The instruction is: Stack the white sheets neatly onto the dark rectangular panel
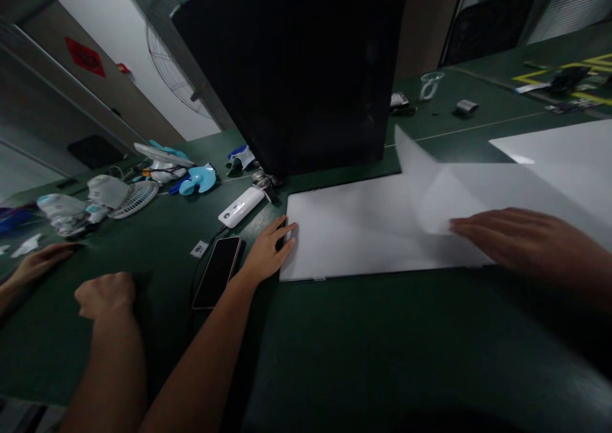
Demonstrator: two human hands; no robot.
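A white flat panel (354, 229) lies on the dark green table (382, 356). My left hand (270, 248) rests at the panel's left edge with fingers stretched out, pressing on its corner. My right hand (507, 235) reaches in from the right over the panel, its fingers closed together on the edge of a thin translucent film (421, 184). The film stands lifted off the panel's right part, with one corner pointing up. Motion blurs the right hand.
A big black box (296, 63) stands behind the panel. A phone (217, 270) and a white power bank (241, 206) lie left of my hand. Small fans and fan parts (129, 194) fill the far left. Another person's fist (105, 293) and hand (43, 261) rest at left.
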